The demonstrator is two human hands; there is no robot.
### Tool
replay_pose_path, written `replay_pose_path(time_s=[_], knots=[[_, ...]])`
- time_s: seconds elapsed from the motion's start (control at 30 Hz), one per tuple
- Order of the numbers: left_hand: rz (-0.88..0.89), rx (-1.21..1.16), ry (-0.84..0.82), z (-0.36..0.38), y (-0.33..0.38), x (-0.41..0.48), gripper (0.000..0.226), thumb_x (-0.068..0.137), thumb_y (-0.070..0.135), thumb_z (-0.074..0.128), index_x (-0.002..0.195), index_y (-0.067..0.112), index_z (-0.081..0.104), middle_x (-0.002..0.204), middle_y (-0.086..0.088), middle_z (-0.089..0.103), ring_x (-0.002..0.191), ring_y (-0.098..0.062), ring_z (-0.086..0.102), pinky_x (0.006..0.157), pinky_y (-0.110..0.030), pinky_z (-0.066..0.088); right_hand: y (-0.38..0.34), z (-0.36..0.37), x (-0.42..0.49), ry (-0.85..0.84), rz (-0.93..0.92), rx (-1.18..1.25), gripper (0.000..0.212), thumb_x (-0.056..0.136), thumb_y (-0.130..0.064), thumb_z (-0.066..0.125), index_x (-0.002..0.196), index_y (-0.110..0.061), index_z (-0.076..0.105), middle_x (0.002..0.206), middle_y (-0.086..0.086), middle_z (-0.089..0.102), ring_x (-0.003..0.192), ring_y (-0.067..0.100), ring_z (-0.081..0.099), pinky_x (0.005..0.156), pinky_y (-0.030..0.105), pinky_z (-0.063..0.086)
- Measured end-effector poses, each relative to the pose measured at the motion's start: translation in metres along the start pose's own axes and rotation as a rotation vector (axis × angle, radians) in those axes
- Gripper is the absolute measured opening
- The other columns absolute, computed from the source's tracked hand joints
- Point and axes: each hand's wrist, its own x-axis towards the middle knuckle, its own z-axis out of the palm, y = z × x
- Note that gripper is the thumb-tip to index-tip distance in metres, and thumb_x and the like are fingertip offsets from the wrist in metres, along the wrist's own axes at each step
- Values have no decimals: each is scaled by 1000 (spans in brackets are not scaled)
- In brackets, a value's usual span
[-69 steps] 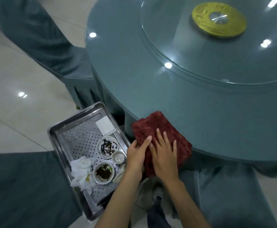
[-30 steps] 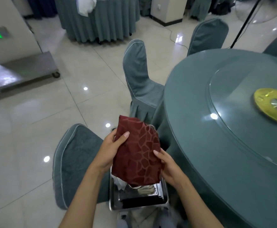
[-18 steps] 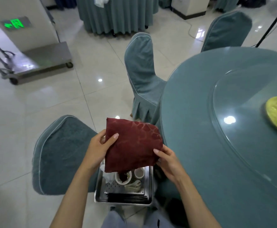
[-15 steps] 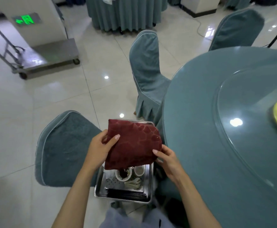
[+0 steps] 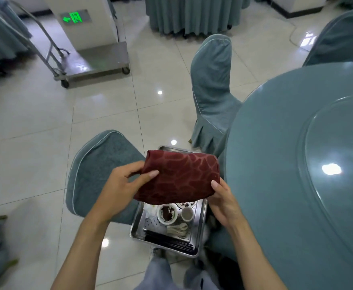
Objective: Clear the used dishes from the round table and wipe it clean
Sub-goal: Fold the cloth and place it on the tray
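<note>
while both hands grip it, the cloth is held in the air between them. the left hand pinches its left end, thumb on top and fingers curled under. the right hand holds the lower right corner with the thumb on the upper face, its fingers hidden beneath.

the cloth is dark red, folded into a thick oblong, with a paler red net of crackle lines across it. its long axis runs from hand to hand, nearly level, and its broad face is turned up toward the camera.

directly below the hands sits a steel tray with a perforated floor, its far half hidden by the cloth. between the wrists it holds a bowl with dark dregs and a small cup just right of that. nearer the body lie white spoons and black chopsticks.

just right of the right hand curves the edge of the table, teal under glass. left of the left hand stands a covered chair, and beyond the cloth another chair against the table. far beyond the left hand a steel cart stands on the tiled floor.
</note>
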Motion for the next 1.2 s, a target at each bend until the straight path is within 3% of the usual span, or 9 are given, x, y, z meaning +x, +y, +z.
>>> replay_pose_path(time_s=[0.13,0.3,0.53,0.63,0.73,0.83,1.0,1.1,1.2], knots=[[3,-90,-20,-13,12,7,21,91,21,66,108,21,78,107,-7,79,100,-12,73,87,-24,59,-15,26,9,-51,0,18,60,57,-32,98,111,-15,79,117,15,74,107,27,71,95,41,60],[-49,-169,134,-34,6,22,18,96,21,62,108,24,75,106,8,79,100,-4,73,82,-13,54,-27,60,25,-21,-91,-11,27,79,-9,78,104,-19,81,110,11,77,100,23,74,86,35,61],[-218,-157,300,-49,-42,51,19,101,33,64,100,20,78,96,-1,80,92,-18,76,81,-31,60,-16,81,51,243,-288,-232,57,77,-13,88,130,-14,70,129,21,68,117,34,68,108,56,49],[-294,-187,347,-48,-68,62,26,102,37,62,100,17,78,95,-4,80,92,-22,76,85,-40,60,-16,82,51,120,-170,-272,94,84,1,78,158,-39,35,135,14,67,125,32,65,106,48,52],[-358,-175,364,-51,-97,70,50,100,51,58,96,2,72,95,-23,74,84,-27,71,83,-52,57,-13,73,51,-65,72,-465,116,89,7,72,155,-61,5,126,24,69,121,42,65,103,58,52],[-350,3,329,-53,-123,73,68,97,58,53,91,-9,61,84,-32,63,70,-23,56,69,-43,46,-7,68,49,-21,55,-464,102,90,7,71,156,-54,24,119,37,66,109,39,67,106,60,49],[-396,27,382,-54,-126,67,29,105,33,56,98,7,68,87,-12,71,81,-19,68,66,-29,47,-1,76,53,62,-82,-398,59,91,1,72,140,-28,60,121,28,70,112,38,69,99,49,55],[-446,-188,370,-60,-125,64,26,104,29,60,129,26,60,104,-8,75,89,-19,74,76,-31,58,6,77,55,89,-58,-462,35,94,-3,70,125,-19,68,115,23,72,102,33,71,89,49,57],[-455,-427,114,-72,-133,55,41,97,21,71,134,36,63,108,-10,79,100,-23,76,86,-35,60,13,73,55,169,-16,-463,19,89,6,72,94,-11,80,93,14,76,82,25,69,70,27,59]])
